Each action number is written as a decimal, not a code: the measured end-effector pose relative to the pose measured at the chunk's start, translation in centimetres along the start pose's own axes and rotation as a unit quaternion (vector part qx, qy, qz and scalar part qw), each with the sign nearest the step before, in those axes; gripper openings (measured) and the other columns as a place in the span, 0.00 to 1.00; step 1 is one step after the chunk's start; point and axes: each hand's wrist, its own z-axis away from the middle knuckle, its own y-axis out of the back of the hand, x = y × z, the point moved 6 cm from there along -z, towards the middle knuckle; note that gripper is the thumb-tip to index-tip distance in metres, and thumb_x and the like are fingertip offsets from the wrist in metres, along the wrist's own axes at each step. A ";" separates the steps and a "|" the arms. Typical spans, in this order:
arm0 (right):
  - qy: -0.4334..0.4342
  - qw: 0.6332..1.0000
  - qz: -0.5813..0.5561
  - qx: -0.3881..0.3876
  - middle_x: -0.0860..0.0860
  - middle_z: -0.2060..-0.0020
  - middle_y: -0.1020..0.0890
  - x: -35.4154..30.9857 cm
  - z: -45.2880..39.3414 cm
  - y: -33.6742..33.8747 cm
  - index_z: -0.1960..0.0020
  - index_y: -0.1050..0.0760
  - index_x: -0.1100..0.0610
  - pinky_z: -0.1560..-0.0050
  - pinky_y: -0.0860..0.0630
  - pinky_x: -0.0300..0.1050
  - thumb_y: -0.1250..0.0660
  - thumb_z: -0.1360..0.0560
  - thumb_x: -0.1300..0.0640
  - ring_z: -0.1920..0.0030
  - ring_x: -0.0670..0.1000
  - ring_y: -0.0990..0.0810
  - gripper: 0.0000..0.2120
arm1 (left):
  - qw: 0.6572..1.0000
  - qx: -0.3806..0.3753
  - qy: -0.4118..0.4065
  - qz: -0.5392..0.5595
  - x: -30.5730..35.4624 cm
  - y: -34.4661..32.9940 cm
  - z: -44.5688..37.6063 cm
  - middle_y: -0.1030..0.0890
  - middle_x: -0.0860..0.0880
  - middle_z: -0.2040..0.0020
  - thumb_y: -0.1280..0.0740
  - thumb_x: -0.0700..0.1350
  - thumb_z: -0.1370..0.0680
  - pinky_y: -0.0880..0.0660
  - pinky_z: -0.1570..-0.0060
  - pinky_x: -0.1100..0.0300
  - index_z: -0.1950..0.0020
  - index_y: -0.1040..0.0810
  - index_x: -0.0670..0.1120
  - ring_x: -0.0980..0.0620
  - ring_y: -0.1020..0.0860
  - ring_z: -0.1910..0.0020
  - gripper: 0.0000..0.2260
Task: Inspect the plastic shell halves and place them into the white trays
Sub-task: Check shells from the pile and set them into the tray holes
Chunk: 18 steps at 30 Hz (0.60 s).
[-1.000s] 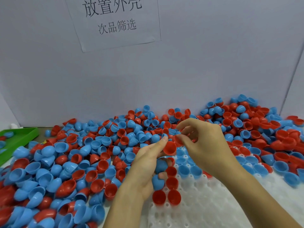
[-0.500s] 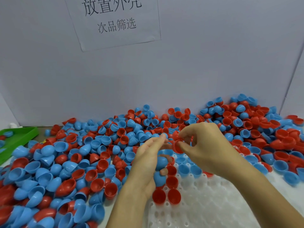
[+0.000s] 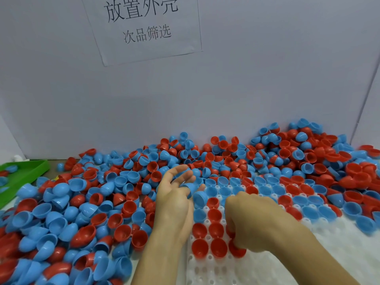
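Observation:
A big heap of red and blue plastic shell halves covers the table. Part of the white tray shows at the lower right, with red halves and blue halves seated in its left sockets. My left hand hovers at the tray's left edge, palm turned inward, and holds a few blue halves in its curled fingers. My right hand is down on the tray, knuckles up. Its fingers curl over a red half beside the seated red ones.
A green tray with a few shells sits at the far left. A grey wall with a paper sign closes the back, and another panel stands at the right. Loose shells spill onto the white tray's far and right edges.
My right hand, which pinched a red half up near the left fingertips, has dropped toward me onto the tray. The left hand has opened slightly and still carries blue halves.

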 end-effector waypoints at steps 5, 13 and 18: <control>0.041 0.990 -0.122 0.061 0.45 0.60 0.18 1.4 0.6 2.4 0.48 0.18 0.52 0.56 0.18 0.43 0.31 0.23 0.52 0.60 0.45 0.19 0.06 | 0.998 -0.007 -0.048 -0.028 0.2 -0.4 0.2 0.19 0.41 0.46 0.43 0.23 0.21 0.17 0.58 0.50 0.46 0.23 0.42 0.49 0.14 0.51 0.17; 0.135 0.947 -0.219 0.192 0.43 0.66 0.20 -1.6 0.3 3.5 0.45 0.18 0.48 0.60 0.24 0.35 0.34 0.21 0.49 0.64 0.45 0.22 0.09 | 0.978 0.034 -0.141 -0.148 1.1 0.3 0.3 0.13 0.50 0.55 0.30 0.31 0.23 0.17 0.57 0.54 0.51 0.21 0.45 0.49 0.14 0.54 0.09; 0.067 0.921 -0.276 0.267 0.43 0.67 0.21 0.8 0.2 4.4 0.54 0.23 0.46 0.60 0.23 0.40 0.34 0.21 0.50 0.65 0.44 0.22 0.03 | 0.972 0.055 -0.138 -0.182 1.0 0.4 0.3 0.14 0.50 0.56 0.27 0.36 0.24 0.17 0.52 0.45 0.55 0.17 0.50 0.45 0.14 0.55 0.08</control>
